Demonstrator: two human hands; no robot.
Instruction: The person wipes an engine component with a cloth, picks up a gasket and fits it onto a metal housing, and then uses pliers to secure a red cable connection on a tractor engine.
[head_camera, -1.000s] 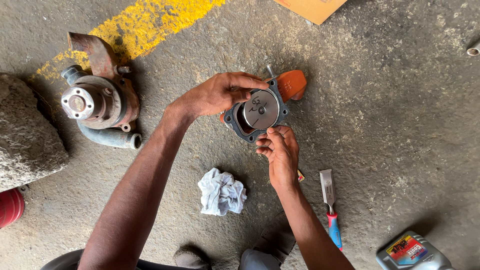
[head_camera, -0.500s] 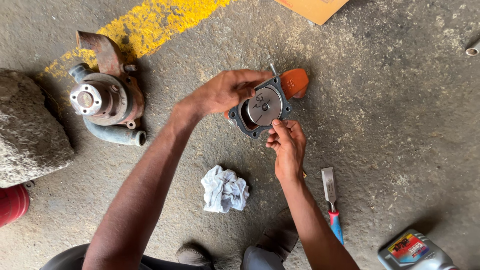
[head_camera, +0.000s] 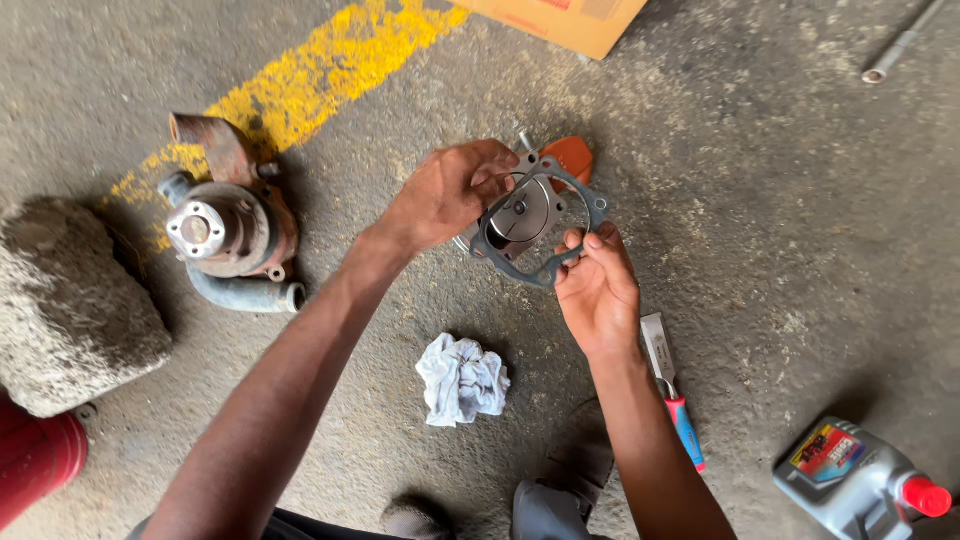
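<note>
Gasket (head_camera: 545, 272) work underway on the concrete floor (head_camera: 780, 200). Person crouches over a small metal pump housing (head_camera: 520, 212), its round plate facing up. Left hand (head_camera: 450, 192) is clenched around the housing's upper-left edge, holding it just off the floor. Right hand (head_camera: 598, 290) pinches the lower rim of the thin grey gasket between thumb and fingertips; the gasket is tilted, its top edge resting against the housing, its lower edge raised away from the face. So the gasket is not seated flat at this moment, and I judge the fitting only part done: no bolts visible in the holes, no cover on.

Behind the housing, an orange part (head_camera: 570, 156), touching or just beside it. Near the floor's left side, an old rusty pump with hose stub (head_camera: 228, 232) beside a rough stone (head_camera: 70, 300). White rag (head_camera: 462, 380) lies between the forearms, untouched. Scraper with red and blue handle (head_camera: 668, 385) lies just right of the right forearm. Grey oil jug with red cap (head_camera: 860, 485) at the lower right corner.
</note>
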